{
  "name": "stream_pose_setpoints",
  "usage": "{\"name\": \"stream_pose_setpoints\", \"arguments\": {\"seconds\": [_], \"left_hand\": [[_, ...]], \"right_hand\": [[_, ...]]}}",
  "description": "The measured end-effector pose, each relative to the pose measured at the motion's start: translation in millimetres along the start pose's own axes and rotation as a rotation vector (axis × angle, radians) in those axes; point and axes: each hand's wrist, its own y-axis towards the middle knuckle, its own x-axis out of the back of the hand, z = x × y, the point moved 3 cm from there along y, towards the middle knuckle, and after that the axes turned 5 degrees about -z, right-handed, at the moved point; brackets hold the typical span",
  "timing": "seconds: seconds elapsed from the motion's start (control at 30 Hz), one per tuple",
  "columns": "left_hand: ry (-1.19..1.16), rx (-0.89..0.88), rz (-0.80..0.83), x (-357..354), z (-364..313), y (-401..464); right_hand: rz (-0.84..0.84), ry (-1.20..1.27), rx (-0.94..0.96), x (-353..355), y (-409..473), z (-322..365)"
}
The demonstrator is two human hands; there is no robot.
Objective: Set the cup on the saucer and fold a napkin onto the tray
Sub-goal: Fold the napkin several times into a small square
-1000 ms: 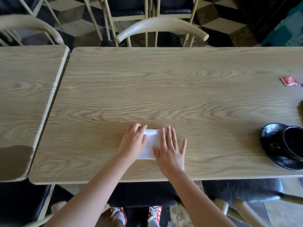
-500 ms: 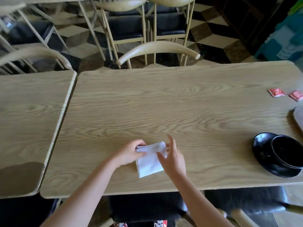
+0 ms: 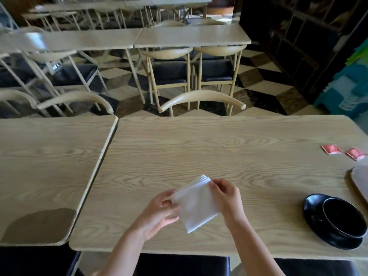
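A folded white napkin (image 3: 196,204) is lifted off the wooden table (image 3: 229,156), tilted, held between both hands. My left hand (image 3: 159,212) pinches its left edge and my right hand (image 3: 228,198) pinches its upper right edge. At the right front, a black cup (image 3: 343,217) sits on a black saucer (image 3: 312,208). Only the rounded corner of a wooden tray (image 3: 360,180) shows at the right frame edge, just beyond the cup.
Two red sachets (image 3: 332,149) (image 3: 356,153) lie at the right, behind the tray. A second table (image 3: 49,166) adjoins on the left across a narrow gap. Cream chair backs (image 3: 203,99) stand along the far edge, with more tables and chairs behind.
The napkin, pressed flat on the table under both palms a second ago, has been picked up and now hangs tilted between my fingers. The view has tipped upward.
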Motion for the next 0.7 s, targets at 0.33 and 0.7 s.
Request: {"name": "stream_pose_setpoints", "arguments": {"seconds": [0.33, 0.7], "left_hand": [[0.025, -0.497, -0.375, -10.3, -25.0, -46.8], [0.403, -0.487, -0.088, 7.3, -45.5, -97.1]], "right_hand": [[0.256, 0.103, 0.107, 6.6, -41.6, 23.0], [0.542, -0.137, 0.227, 22.4, -65.8, 56.5]]}}
